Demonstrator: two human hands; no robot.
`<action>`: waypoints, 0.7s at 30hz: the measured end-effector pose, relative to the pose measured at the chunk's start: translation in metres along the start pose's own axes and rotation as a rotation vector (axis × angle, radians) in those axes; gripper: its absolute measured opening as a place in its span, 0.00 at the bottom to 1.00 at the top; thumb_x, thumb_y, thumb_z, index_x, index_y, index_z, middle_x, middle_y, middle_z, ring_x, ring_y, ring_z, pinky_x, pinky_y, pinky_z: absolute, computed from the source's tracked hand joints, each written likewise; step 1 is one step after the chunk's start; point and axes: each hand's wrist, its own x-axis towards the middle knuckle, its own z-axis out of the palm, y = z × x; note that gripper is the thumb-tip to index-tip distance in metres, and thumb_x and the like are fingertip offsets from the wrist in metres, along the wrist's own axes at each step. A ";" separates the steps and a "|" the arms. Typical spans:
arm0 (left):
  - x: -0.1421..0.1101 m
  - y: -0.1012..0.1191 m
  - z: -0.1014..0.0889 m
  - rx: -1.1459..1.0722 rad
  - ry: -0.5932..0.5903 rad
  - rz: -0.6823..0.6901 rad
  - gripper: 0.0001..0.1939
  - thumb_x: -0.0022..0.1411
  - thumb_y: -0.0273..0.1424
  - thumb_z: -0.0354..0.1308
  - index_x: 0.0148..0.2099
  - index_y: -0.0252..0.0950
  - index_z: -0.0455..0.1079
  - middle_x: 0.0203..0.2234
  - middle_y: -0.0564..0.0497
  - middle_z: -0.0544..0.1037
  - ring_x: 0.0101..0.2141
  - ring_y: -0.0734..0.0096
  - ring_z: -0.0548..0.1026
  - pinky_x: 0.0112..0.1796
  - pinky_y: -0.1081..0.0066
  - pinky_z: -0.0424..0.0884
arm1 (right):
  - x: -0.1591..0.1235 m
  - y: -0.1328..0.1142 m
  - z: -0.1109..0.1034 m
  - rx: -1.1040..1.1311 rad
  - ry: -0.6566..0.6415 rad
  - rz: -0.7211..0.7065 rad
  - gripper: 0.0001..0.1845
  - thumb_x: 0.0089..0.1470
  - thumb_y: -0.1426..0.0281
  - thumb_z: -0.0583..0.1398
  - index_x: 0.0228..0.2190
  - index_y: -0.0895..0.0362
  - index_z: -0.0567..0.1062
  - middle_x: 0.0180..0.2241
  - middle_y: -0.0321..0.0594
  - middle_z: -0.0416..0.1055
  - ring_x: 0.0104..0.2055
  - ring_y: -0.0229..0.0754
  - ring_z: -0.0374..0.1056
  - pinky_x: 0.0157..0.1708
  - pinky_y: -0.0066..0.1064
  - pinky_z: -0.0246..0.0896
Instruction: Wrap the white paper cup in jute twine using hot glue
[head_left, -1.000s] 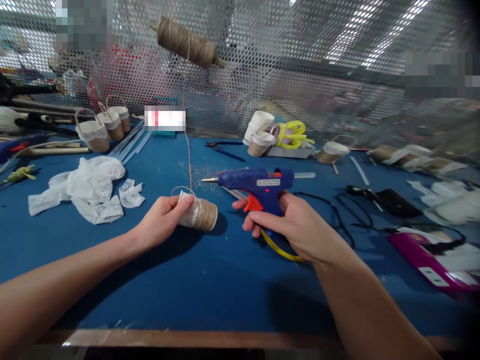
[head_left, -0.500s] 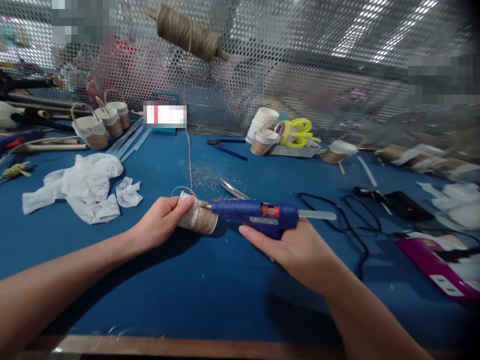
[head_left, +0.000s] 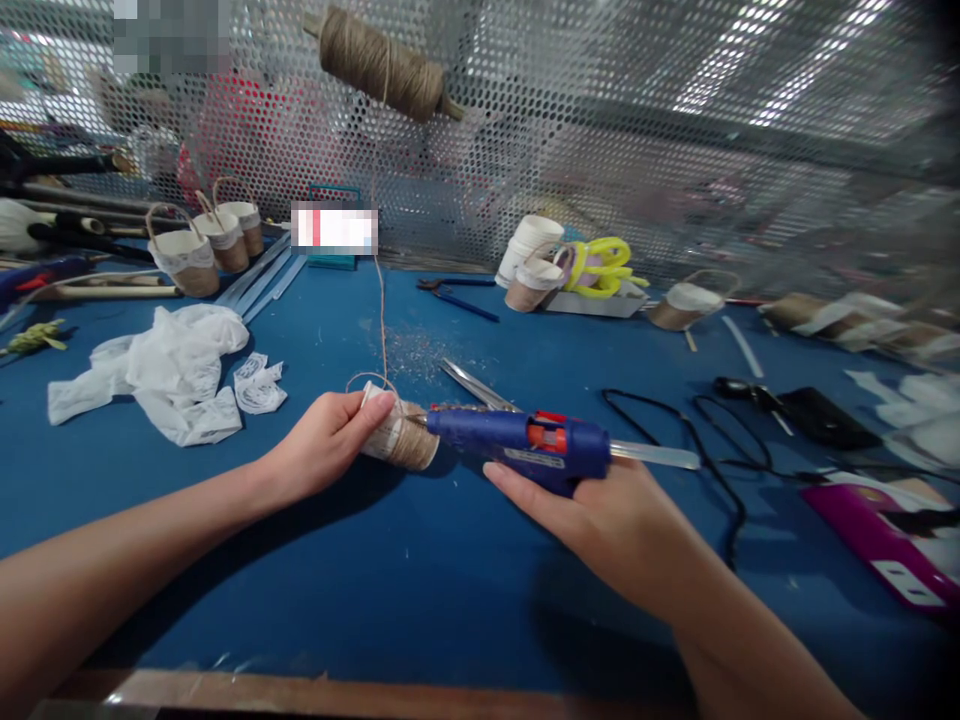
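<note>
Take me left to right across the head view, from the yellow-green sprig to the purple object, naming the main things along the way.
Yellow-green sprig → heap of white lace → small lace piece → left hand → twine-wrapped cup → blue glue gun → purple object.

Left hand (head_left: 334,435): gripping, thumb (head_left: 377,406) uppermost; left forearm (head_left: 172,540) bare, slanting inward. Right hand (head_left: 604,515): gripping, thumb (head_left: 517,486) extended leftward; right forearm (head_left: 712,590) bare, crossing workbench's (head_left: 450,600) front edge.
</note>
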 end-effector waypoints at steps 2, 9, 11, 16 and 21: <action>-0.001 0.001 0.000 0.002 0.002 -0.002 0.24 0.59 0.43 0.43 0.31 0.29 0.71 0.22 0.52 0.71 0.23 0.77 0.64 0.27 0.77 0.62 | -0.003 0.001 0.002 -0.142 0.001 -0.163 0.16 0.55 0.71 0.48 0.37 0.52 0.75 0.27 0.40 0.74 0.29 0.42 0.69 0.29 0.33 0.64; -0.001 0.002 0.000 -0.002 0.015 -0.003 0.24 0.59 0.44 0.44 0.31 0.29 0.71 0.21 0.53 0.70 0.22 0.77 0.63 0.25 0.78 0.60 | -0.008 -0.001 0.006 -0.295 0.146 -0.269 0.20 0.54 0.77 0.47 0.33 0.51 0.77 0.19 0.40 0.69 0.19 0.40 0.63 0.21 0.32 0.58; -0.001 0.002 0.000 0.015 0.029 0.001 0.23 0.59 0.43 0.44 0.31 0.29 0.71 0.21 0.53 0.70 0.22 0.77 0.62 0.24 0.78 0.59 | -0.009 -0.001 0.005 -0.299 0.146 -0.291 0.21 0.54 0.78 0.46 0.31 0.51 0.77 0.17 0.38 0.67 0.18 0.39 0.61 0.20 0.30 0.56; -0.001 0.001 0.001 -0.005 0.014 -0.007 0.24 0.59 0.44 0.43 0.32 0.29 0.71 0.22 0.53 0.70 0.22 0.77 0.63 0.25 0.78 0.60 | -0.010 0.000 0.004 -0.337 0.148 -0.297 0.17 0.51 0.79 0.51 0.31 0.52 0.77 0.17 0.37 0.67 0.18 0.37 0.61 0.20 0.29 0.54; -0.002 0.000 0.001 0.032 -0.004 0.019 0.23 0.60 0.43 0.42 0.29 0.30 0.69 0.21 0.53 0.69 0.22 0.78 0.62 0.26 0.78 0.60 | -0.008 0.001 0.003 -0.406 0.135 -0.318 0.22 0.49 0.82 0.48 0.32 0.51 0.77 0.16 0.39 0.68 0.18 0.40 0.63 0.19 0.31 0.56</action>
